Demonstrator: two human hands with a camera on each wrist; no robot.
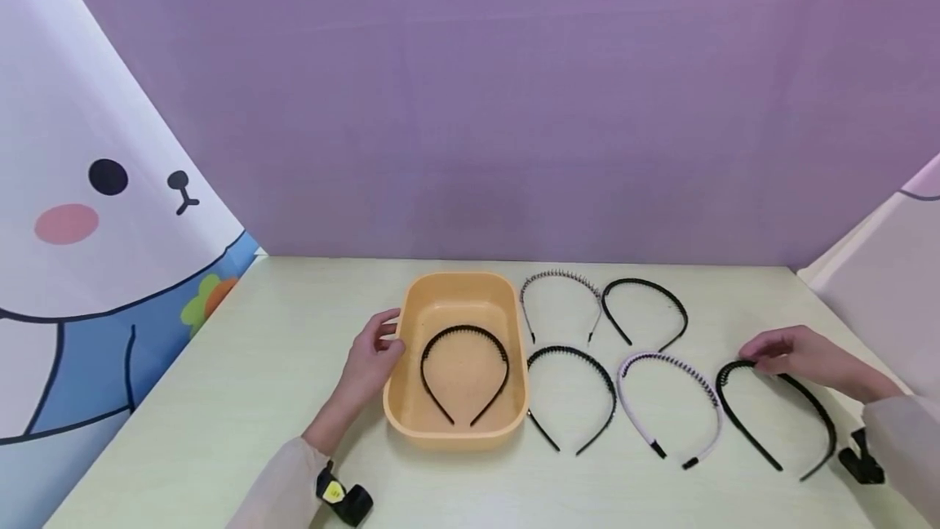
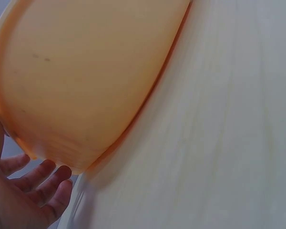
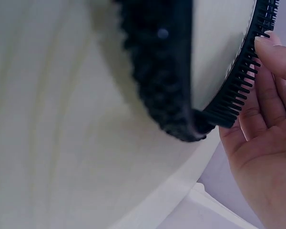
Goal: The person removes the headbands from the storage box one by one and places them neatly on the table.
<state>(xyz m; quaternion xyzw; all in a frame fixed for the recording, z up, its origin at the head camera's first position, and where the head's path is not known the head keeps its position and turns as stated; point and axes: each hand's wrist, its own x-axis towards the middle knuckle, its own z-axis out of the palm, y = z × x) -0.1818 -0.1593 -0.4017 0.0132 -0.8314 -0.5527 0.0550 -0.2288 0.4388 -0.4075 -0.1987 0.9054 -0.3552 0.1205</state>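
Observation:
My right hand (image 1: 808, 357) pinches the top of a black toothed headband (image 1: 822, 415) at the right of the table. In the right wrist view, thumb and fingers hold its comb teeth, and the black band (image 3: 157, 62) crosses close to the camera. My left hand (image 1: 370, 362) grips the left side of an orange plastic tray (image 1: 455, 439), thumb near the rim and fingertips against the outer wall. Inside the tray lies one thin black headband (image 1: 464, 327). Only the tray's outside (image 2: 86, 86) shows in the left wrist view.
Between tray and right hand lie a grey spiky headband (image 1: 560, 273), a black headband (image 1: 646, 282) behind, another black one (image 1: 569, 349) in front partly by the tray's edge, and a lilac headband (image 1: 636, 420). A purple backdrop (image 1: 514, 145) stands behind the table.

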